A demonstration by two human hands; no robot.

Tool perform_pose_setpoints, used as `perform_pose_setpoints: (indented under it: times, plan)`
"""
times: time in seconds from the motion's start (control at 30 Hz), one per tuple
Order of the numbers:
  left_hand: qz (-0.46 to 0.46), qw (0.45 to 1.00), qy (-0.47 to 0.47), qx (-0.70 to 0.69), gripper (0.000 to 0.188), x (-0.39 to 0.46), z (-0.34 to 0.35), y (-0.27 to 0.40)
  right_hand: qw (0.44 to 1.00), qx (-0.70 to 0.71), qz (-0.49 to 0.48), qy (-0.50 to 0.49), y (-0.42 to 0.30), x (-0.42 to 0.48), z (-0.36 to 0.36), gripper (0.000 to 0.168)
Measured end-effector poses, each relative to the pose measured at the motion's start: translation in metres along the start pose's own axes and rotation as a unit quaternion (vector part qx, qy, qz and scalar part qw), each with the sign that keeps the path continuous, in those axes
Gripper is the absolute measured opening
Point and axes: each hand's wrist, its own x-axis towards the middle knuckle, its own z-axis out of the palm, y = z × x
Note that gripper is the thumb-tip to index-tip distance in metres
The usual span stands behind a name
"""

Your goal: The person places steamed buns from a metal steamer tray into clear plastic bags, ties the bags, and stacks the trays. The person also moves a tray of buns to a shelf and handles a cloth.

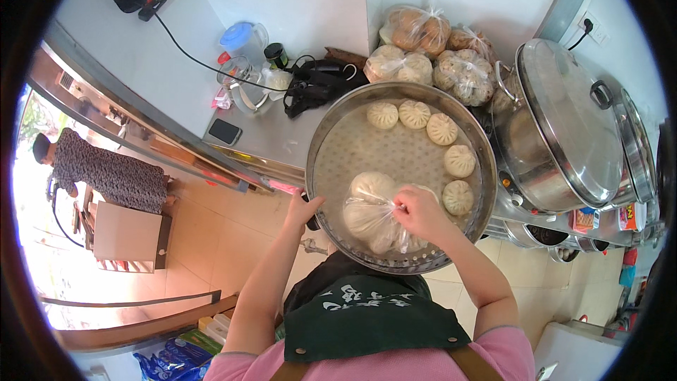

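In front of me is a large round metal steamer tray (389, 153) with a perforated base. Along its far and right sides sit several pleated steamed buns (459, 161) in a curved row. My right hand (423, 214) pinches the gathered neck of a clear plastic bag (370, 217) of buns over the near part of the tray. Whether the bag rests on the base, I cannot tell. At the tray's left rim, beside a dark side handle, my left hand (304, 211) grips the edge, its thumb over the rim.
Bagged buns (410, 63) are piled behind the tray. A large lidded steel pot (555, 132) stands at right. On the left counter lie a phone (225, 132), a glass jug (246, 82) and a black bag (322, 82). Beyond the opening at left, a person (106, 169) stands by a cart.
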Motion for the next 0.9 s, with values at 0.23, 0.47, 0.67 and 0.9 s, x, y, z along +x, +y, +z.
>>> perform_pose_setpoints:
  times: [0.23, 0.47, 0.67, 0.9]
  plan:
    - [-0.068, 0.993, -0.066, -0.067, 0.045, -0.01, -0.012, 0.02, 0.994, 0.069, 0.055, 0.065, -0.053, 0.018, -0.068, 0.006]
    - [-0.096, 0.992, -0.044, -0.073, 0.041, 0.008, -0.068, 0.006, 0.983, 0.001, 0.029, 0.179, -0.042, 0.053, -0.13, 0.007]
    - [-0.092, 0.987, -0.036, -0.128, 0.042, 0.017, -0.117, -0.016, 0.968, -0.061, 0.079, 0.23, 0.02, 0.093, -0.165, 0.009]
    - [-0.095, 0.987, -0.002, -0.129, 0.045, 0.026, -0.17, -0.041, 0.94, -0.171, 0.158, 0.25, 0.116, 0.128, -0.16, 0.019]
